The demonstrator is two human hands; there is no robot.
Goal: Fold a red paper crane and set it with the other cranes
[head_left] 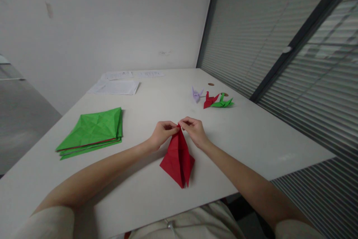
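A red sheet of origami paper (175,159), folded into a kite-like shape, hangs or rests just in front of me with its narrow tip pointing away. My left hand (164,134) pinches that tip from the left, thumb along the edge. From the other side, the fingertips of my right hand (194,130) are closed on the same tip. The wide end splits into two flaps near the table's front edge. My fingers cover the very end of the tip.
Creased green paper sheets (96,127) lie stacked on the left, a red edge showing among them. Purple (197,95), red (210,100) and green (223,102) paper cranes stand at the back right. Printed papers (116,87) lie far left on the white table (268,138). Window blinds flank the right.
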